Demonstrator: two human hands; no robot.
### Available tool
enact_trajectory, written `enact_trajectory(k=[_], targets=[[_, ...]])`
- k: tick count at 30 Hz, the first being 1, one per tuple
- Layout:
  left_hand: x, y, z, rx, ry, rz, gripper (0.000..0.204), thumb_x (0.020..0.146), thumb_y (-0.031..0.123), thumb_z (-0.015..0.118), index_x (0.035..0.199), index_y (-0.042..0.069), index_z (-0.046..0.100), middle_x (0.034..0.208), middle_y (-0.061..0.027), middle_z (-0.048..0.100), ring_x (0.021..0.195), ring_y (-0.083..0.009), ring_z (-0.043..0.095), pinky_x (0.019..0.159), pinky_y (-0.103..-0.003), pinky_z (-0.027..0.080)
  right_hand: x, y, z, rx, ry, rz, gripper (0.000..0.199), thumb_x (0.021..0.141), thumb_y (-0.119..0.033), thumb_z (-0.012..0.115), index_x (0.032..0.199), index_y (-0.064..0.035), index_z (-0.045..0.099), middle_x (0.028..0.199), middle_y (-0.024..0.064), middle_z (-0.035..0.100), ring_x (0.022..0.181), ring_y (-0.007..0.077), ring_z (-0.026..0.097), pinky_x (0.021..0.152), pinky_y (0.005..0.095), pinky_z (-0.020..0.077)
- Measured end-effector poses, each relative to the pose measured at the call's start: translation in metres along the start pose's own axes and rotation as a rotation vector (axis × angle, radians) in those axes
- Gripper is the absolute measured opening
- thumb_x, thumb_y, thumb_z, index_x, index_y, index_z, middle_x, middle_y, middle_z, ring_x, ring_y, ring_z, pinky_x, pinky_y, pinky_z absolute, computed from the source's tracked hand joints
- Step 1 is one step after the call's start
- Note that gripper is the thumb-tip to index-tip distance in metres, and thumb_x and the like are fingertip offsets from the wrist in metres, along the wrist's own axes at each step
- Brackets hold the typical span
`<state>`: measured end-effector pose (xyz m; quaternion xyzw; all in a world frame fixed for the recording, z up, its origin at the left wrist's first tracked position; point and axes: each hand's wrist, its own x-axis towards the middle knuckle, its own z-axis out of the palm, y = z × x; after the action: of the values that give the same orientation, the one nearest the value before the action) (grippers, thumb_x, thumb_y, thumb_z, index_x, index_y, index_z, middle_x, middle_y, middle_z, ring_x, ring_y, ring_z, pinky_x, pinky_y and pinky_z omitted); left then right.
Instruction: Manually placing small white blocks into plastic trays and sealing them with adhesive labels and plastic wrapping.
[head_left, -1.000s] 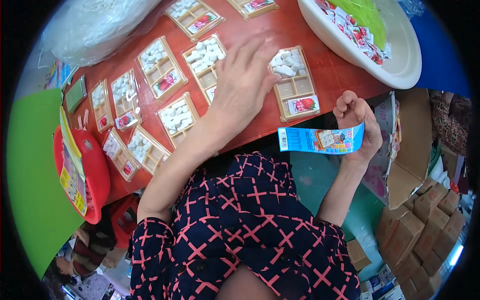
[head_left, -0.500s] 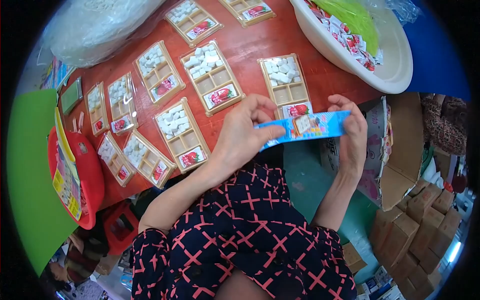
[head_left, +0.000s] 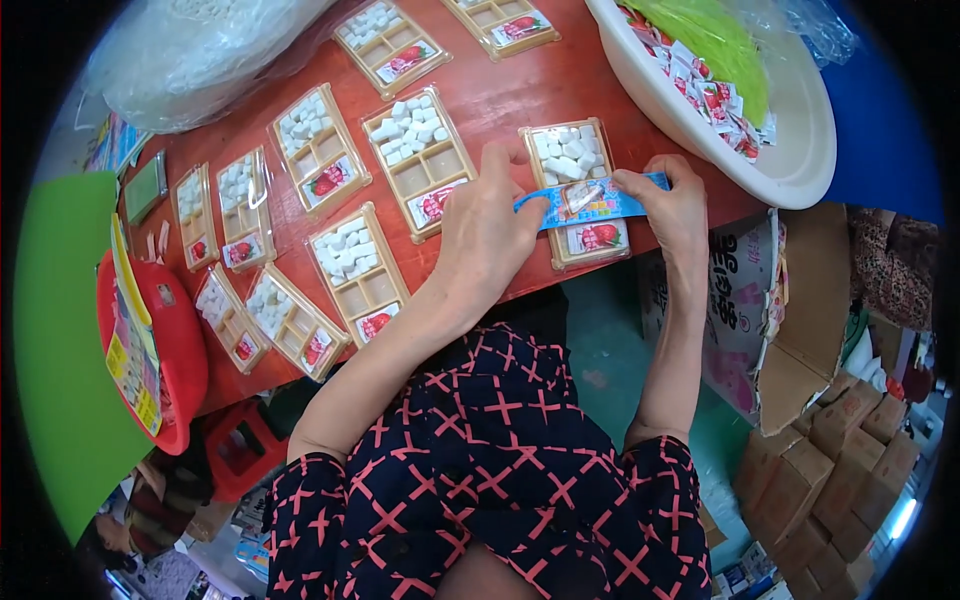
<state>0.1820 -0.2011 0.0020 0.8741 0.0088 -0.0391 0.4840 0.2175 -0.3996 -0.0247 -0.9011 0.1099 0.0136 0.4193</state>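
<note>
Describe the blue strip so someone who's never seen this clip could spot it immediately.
On the red table, beside the big white basin, find the tray between the person's two hands. The blue strip spans it, left hand and right hand at its ends. No such strip crosses the other trays.

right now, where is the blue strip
In the head view, the blue strip is right of centre, held between the left hand and right hand across the rightmost beige tray.
</note>
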Motion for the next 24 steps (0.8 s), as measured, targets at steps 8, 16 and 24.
enact_trajectory(k=[8, 16, 24], targets=[[-0.004, -0.005, 0.008, 0.228, -0.039, 0.066, 0.036, 0.074, 0.006, 0.063, 0.103, 0.003, 0.042, 0.07, -0.0168, 0.06, 0.068, -0.0342, 0.061, 0.058, -0.042, 0.046, -0.005, -0.008, 0.003, -0.221, -0.033, -0.09, 0.042, 0.062, -0.028, 0.073, 0.066, 0.0028, 0.044, 0.07, 0.0119, 0.044, 0.062, 0.0229, 0.045, 0.057, 0.0365, 0.0355], [-0.019, -0.01, 0.011, 0.23, -0.157, 0.05, 0.035, 0.074, 0.007, 0.064, 0.098, 0.002, 0.04, 0.075, -0.0208, 0.058, 0.065, -0.0381, 0.059, 0.054, -0.046, 0.046, -0.057, -0.027, -0.005, -0.463, 0.057, 0.049, 0.043, 0.07, -0.036, 0.067, 0.069, 0.0025, 0.049, 0.073, 0.0182, 0.054, 0.069, 0.0363, 0.054, 0.062, 0.0425, 0.0397], [-0.023, -0.007, 0.013, 0.177, -0.225, 0.0, 0.033, 0.072, 0.009, 0.066, 0.099, 0.001, 0.049, 0.076, -0.0166, 0.06, 0.072, -0.0308, 0.061, 0.063, -0.038, 0.047, -0.079, 0.038, 0.005, 0.255, -0.003, 0.378, 0.031, 0.077, -0.023, 0.068, 0.066, -0.0027, 0.048, 0.065, 0.0084, 0.057, 0.056, 0.0139, 0.052, 0.054, 0.0274, 0.0431]])
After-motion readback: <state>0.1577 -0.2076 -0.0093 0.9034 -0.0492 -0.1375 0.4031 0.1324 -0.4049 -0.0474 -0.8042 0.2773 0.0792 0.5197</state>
